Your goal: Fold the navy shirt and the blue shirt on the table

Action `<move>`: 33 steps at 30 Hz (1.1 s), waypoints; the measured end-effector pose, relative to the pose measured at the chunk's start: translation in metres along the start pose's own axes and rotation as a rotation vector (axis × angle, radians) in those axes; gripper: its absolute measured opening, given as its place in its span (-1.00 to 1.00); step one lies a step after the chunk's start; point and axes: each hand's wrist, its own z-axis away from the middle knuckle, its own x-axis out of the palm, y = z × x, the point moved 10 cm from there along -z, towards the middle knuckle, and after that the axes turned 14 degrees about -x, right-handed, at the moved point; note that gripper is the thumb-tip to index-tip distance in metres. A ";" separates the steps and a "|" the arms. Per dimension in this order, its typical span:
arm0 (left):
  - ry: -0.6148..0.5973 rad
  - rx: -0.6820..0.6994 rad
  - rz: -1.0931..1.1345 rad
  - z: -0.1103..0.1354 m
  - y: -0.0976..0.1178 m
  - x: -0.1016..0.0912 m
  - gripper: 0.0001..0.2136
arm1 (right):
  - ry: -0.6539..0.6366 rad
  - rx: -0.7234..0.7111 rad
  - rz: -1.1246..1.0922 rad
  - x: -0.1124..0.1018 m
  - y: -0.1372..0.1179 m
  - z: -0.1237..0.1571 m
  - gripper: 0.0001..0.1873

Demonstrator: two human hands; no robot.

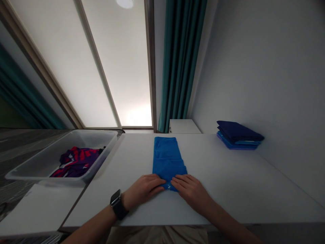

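Nearest me, the left hand [143, 191], a wristwatch [116, 204] on its wrist, and the right hand [191, 192] lie wide and flat, fingertips almost meeting, pressing on the near end of a folded blue garment [167, 159] without gripping it. From here, I'd keep the pressure even under both palms, fingers flat so the layers don't drag; the garment forms a long, smooth strip on the white table [236, 183]. Farther off, a translucent plastic bin [96, 134] holds crumpled purple-and-red cloth [76, 162], and folded navy and blue fabric [238, 136] sits stacked at right.
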 end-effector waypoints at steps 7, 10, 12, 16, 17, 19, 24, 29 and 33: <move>0.057 0.190 -0.117 0.022 0.029 0.001 -0.78 | -0.040 -0.017 -0.032 -0.001 -0.012 0.001 -0.74; 0.043 0.167 -0.098 0.025 0.033 0.001 -0.79 | -0.060 0.009 -0.019 0.001 -0.019 -0.004 -0.70; 0.017 0.135 -0.049 0.025 0.030 -0.001 -0.78 | -0.076 0.020 -0.027 0.004 -0.023 -0.008 -0.69; -0.015 -0.022 0.056 0.017 -0.001 -0.016 -0.69 | -0.175 0.093 -0.125 0.010 -0.022 -0.013 -0.72; -0.018 -0.066 0.067 0.015 -0.012 -0.019 -0.65 | -0.212 0.120 -0.162 0.010 -0.021 -0.014 -0.72; -0.051 -0.118 0.063 0.013 -0.031 -0.020 -0.58 | -0.287 0.165 -0.240 0.008 -0.019 -0.015 -0.71; -0.107 -0.128 0.044 0.019 -0.043 -0.009 -0.37 | -0.340 0.219 -0.393 -0.011 -0.017 -0.019 -0.74; -0.146 -0.145 0.121 0.026 -0.027 -0.008 -0.36 | -0.371 0.275 -0.597 -0.027 0.003 -0.034 -0.79; -0.126 -0.295 0.228 0.027 -0.036 -0.013 -0.41 | -0.462 0.280 -0.817 -0.032 0.032 -0.059 -0.77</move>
